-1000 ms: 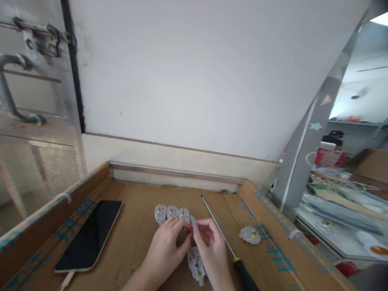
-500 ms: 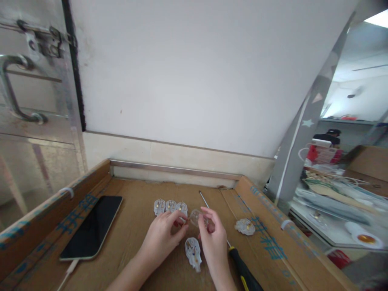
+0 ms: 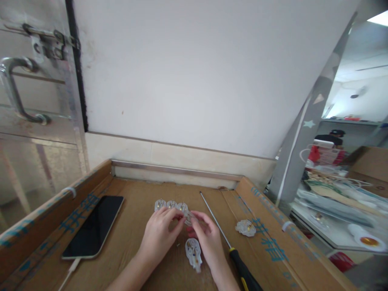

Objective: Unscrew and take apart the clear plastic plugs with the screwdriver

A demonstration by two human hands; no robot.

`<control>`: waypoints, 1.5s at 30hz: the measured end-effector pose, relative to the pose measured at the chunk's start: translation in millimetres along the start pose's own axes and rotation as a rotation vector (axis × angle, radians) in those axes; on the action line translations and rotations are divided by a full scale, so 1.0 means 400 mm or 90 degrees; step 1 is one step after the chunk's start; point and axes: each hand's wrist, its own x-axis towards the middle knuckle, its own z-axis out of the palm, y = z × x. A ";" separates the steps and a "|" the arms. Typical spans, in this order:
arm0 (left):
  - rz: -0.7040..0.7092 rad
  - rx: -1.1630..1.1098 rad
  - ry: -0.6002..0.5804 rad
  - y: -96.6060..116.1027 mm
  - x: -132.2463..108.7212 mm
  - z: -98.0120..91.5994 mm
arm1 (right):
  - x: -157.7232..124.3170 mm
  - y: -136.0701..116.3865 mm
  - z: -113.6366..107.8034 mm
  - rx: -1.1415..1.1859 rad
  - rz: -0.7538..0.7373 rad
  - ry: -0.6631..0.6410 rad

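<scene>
Where the hands meet: the right hand (image 3: 209,239) pinches a clear plug piece (image 3: 188,219) in its fingers, over the middle of the worktop (image 3: 135,208); the left hand (image 3: 161,229) has thumb and forefinger together just beside it, and whether they grip anything, I cannot tell.
Worktop: brown cardboard, blue print, raised sides, metal strip (image 3: 178,170) along the far edge.
Plug parts (image 3: 171,205): three clear ones in a row beyond the left hand; an open plug half (image 3: 193,254) toward the near edge; a loose plug half (image 3: 246,228) by the right edge.
Screwdriver (image 3: 242,268): slanting, handle at the near edge.
Smartphone (image 3: 93,227): near the left edge, cable (image 3: 72,266) attached.
Room: white wall (image 3: 194,72); metal door (image 3: 56,99) left; grey pillar (image 3: 291,161), cluttered table (image 3: 336,238) and distant person (image 3: 331,140) right.
</scene>
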 end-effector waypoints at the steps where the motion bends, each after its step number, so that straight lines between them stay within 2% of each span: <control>1: -0.007 0.001 0.007 0.000 0.000 -0.001 | -0.001 -0.002 0.001 0.005 -0.001 -0.003; 7: -0.057 -0.055 0.010 -0.003 -0.001 0.001 | 0.009 0.010 -0.007 0.056 0.013 -0.019; 18: -0.068 -0.079 0.025 -0.013 0.000 0.003 | 0.023 0.026 -0.019 0.160 0.055 -0.044; 29: -0.015 -0.081 0.077 -0.005 -0.001 -0.004 | 0.022 0.029 -0.015 0.180 0.082 -0.085; 45: 0.008 -0.076 0.055 -0.006 -0.004 0.000 | 0.014 0.013 -0.009 0.154 0.069 -0.100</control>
